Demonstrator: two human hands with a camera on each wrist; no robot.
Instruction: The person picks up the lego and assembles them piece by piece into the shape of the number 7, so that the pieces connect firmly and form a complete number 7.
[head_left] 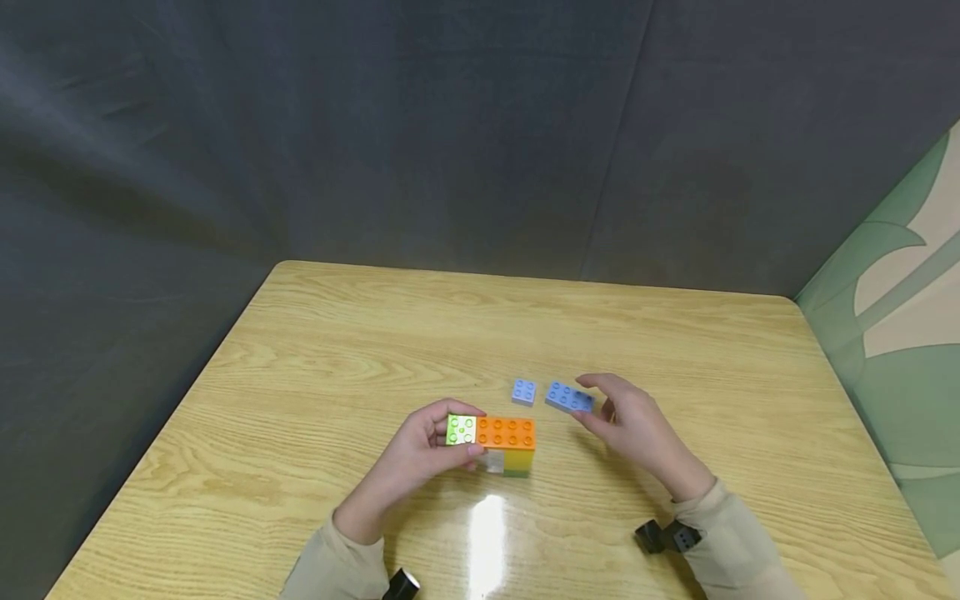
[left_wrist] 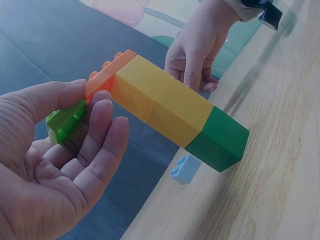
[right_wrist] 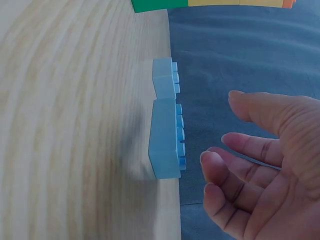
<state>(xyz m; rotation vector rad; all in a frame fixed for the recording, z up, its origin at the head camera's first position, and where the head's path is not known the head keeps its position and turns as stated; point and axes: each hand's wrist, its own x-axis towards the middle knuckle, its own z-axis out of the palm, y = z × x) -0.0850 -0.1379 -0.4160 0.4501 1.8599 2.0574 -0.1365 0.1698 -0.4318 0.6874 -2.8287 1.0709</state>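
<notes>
My left hand (head_left: 420, 450) pinches a stack of toy building bricks at its top end. The stack has a lime green brick (head_left: 461, 428) beside the fingers and an orange brick (head_left: 506, 433) on top. Below these come two yellow bricks (left_wrist: 165, 95) and a dark green brick (left_wrist: 220, 140) at the bottom. My right hand (head_left: 636, 429) hovers over a long blue brick (head_left: 567, 397), thumb and fingers apart. In the right wrist view a gap separates those fingertips from the long blue brick (right_wrist: 164, 140). Just left of it lies a small blue brick (head_left: 523, 392), studs up.
Everything is over a wooden table (head_left: 360, 333). A dark cloth (head_left: 450, 142) hangs behind and to the left of it. On the right stands a green and beige patterned panel (head_left: 911, 375). Each wrist wears a black device (head_left: 667, 536).
</notes>
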